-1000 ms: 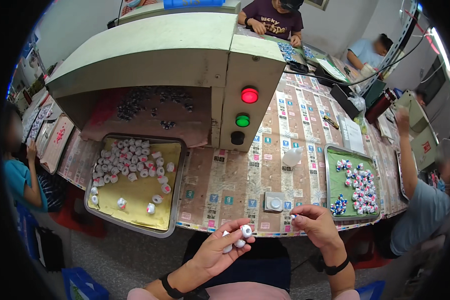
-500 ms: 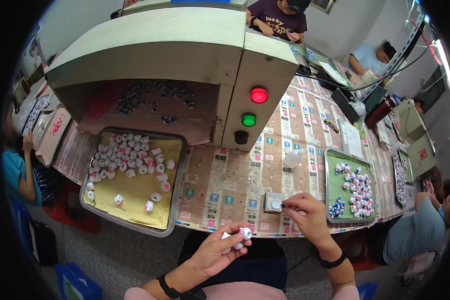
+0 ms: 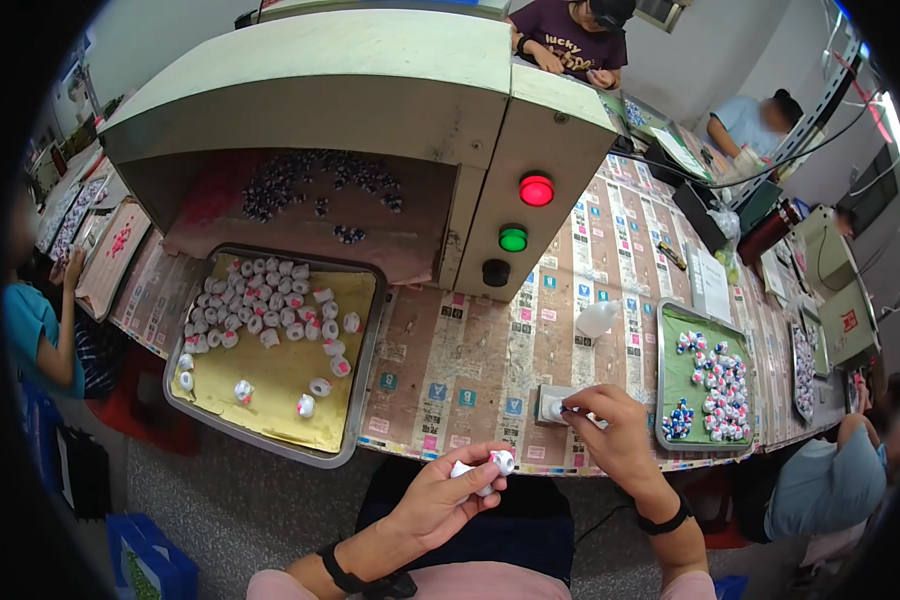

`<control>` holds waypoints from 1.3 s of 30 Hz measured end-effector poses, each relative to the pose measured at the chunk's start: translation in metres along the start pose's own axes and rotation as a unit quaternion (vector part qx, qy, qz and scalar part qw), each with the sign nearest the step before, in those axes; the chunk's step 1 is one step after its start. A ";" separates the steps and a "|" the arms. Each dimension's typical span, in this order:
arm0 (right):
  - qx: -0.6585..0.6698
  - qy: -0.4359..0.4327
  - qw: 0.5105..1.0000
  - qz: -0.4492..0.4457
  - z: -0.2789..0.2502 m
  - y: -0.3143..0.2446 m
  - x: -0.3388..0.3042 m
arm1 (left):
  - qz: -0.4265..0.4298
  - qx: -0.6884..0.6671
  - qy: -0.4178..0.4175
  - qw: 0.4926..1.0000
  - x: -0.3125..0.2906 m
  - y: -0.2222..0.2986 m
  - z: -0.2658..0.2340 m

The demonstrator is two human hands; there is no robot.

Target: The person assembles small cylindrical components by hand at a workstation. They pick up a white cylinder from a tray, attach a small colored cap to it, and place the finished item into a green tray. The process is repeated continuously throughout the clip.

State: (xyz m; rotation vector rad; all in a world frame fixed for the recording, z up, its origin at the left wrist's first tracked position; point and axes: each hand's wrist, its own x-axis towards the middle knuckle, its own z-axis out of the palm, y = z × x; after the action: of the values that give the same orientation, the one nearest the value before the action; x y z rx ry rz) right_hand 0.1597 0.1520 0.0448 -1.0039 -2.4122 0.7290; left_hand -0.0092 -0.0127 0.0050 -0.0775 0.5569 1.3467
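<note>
My left hand [image 3: 432, 505] is closed around a few small white figure pieces [image 3: 503, 462] with pink marks; one, with a round hole facing outward, sits at the thumb and fingertips. My right hand [image 3: 618, 432] pinches with thumb and index finger right over a small white dish on a square grey block [image 3: 547, 392] near the table's front edge. A tiny dark bit shows at those fingertips, too small to name. The fingers partly hide the dish.
A box-shaped machine [image 3: 300, 75] with indicator lights stands behind a yellow-lined tray [image 3: 275, 412] of white pieces. A white squeeze bottle [image 3: 597, 318] stands beyond the block. At right lies a green-lined tray [image 3: 674, 388] of blue-and-white pieces. Several people sit around.
My right fingertips have moved from the dish's right edge to over it. My left hand still holds the white pieces, almost unmoved. The whole view has shifted slightly.
</note>
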 end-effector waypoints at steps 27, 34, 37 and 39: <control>0.308 -0.031 0.951 0.019 0.003 -0.025 -0.059 | 0.053 0.195 0.055 0.978 0.010 -0.020 0.020; 0.344 -0.069 0.936 0.032 -0.021 -0.018 -0.060 | 0.033 0.205 0.019 0.978 0.012 -0.024 0.029; 0.269 0.007 0.959 0.087 -0.051 0.004 -0.048 | 0.020 0.148 0.018 0.989 0.013 -0.022 0.022; 0.353 0.116 0.898 0.235 -0.070 0.037 -0.037 | 0.005 0.108 0.035 0.994 0.010 -0.017 0.012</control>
State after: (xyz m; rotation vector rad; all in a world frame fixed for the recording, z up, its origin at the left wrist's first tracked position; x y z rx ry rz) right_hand 0.2416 0.1680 0.0693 -1.2492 -1.4906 1.4210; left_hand 0.0115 -0.0030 0.0067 0.0541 0.7598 1.2903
